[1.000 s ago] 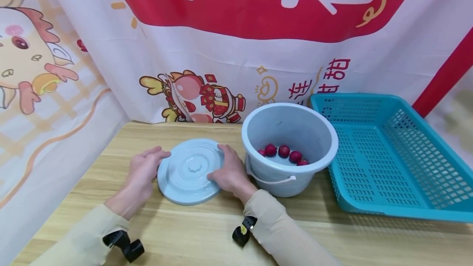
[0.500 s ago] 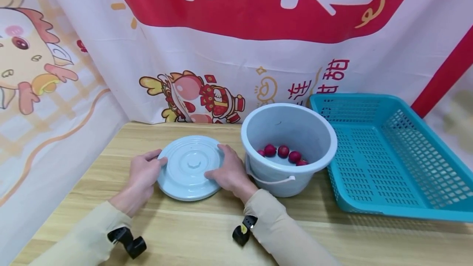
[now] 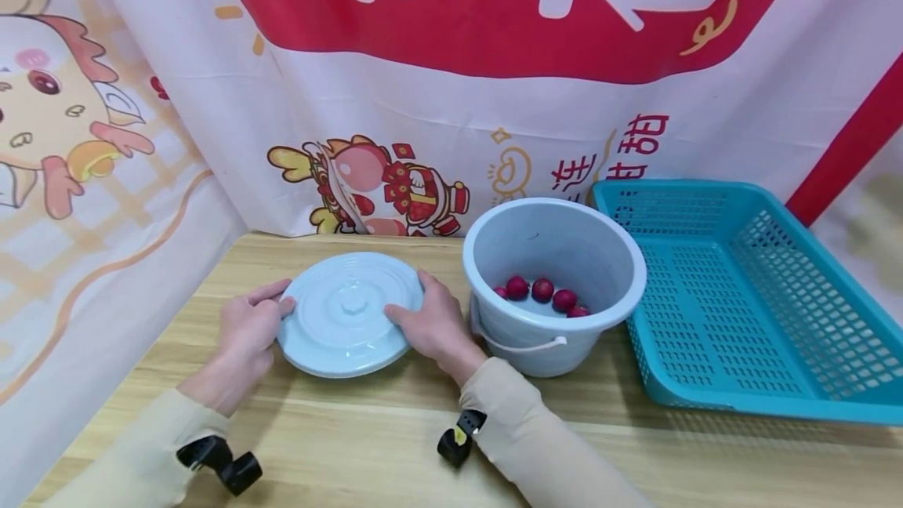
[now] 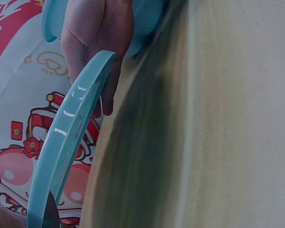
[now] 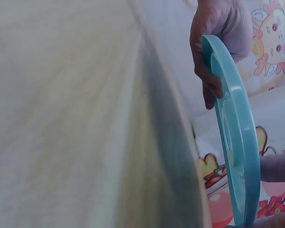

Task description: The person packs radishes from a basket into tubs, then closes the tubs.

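A round, light blue bucket lid point(image 3: 346, 316) with a small raised knob is held between both hands, lifted off the wooden table. My left hand point(image 3: 243, 329) grips its left edge, thumb on top and fingers beneath. At the right edge, my right hand point(image 3: 439, 325) pinches it the same way. Both wrist views show the lid point(image 4: 69, 128) edge-on above the table with its shadow below. Just right of my right hand stands a light blue bucket point(image 3: 543, 347), upright and uncovered, with several dark red round fruits point(image 3: 542, 290) at its bottom.
A teal perforated plastic basket point(image 3: 719, 320) stands right of the bucket, close to it. The wooden table point(image 3: 353, 437) meets a printed cloth backdrop point(image 3: 423, 108) behind and on the left. The bucket's white handle point(image 3: 525, 347) hangs down at its front.
The lid has risen off the table and shifted a little left, both hands moving with it. My left hand has closed on its edge. The bucket and basket have not moved.
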`<action>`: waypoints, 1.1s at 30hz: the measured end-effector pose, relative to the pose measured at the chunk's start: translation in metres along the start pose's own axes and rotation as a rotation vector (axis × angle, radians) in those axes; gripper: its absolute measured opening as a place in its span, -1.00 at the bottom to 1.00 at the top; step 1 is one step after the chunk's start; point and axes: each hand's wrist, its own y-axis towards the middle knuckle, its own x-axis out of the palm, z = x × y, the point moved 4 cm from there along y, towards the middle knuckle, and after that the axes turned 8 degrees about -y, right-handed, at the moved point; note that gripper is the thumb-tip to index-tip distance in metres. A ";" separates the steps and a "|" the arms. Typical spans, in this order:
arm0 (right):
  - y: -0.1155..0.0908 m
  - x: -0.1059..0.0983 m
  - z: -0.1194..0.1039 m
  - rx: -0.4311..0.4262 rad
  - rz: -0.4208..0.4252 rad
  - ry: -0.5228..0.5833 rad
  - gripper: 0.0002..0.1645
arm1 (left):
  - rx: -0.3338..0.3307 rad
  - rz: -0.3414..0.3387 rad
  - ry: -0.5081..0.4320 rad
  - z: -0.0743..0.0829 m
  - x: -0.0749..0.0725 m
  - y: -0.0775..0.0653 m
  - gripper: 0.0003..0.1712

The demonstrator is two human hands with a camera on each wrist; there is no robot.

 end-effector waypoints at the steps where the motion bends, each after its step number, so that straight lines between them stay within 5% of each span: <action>1: -0.001 0.000 -0.003 -0.001 -0.003 0.013 -0.06 | -0.007 -0.009 -0.003 0.003 -0.002 0.000 -0.33; 9: -0.012 -0.018 -0.045 -0.076 0.013 -0.009 -0.12 | 0.086 -0.061 0.000 0.041 -0.010 0.000 -0.35; 17: -0.026 -0.062 -0.089 -0.183 0.080 -0.067 -0.01 | 0.158 -0.119 -0.022 0.083 0.003 -0.007 -0.34; 25: -0.032 -0.120 -0.100 -0.173 0.126 -0.118 -0.01 | 0.191 -0.183 -0.050 0.113 0.048 -0.020 -0.34; 33: -0.029 -0.186 -0.073 -0.068 0.084 -0.136 -0.01 | 0.251 -0.308 0.105 0.120 0.109 -0.046 -0.33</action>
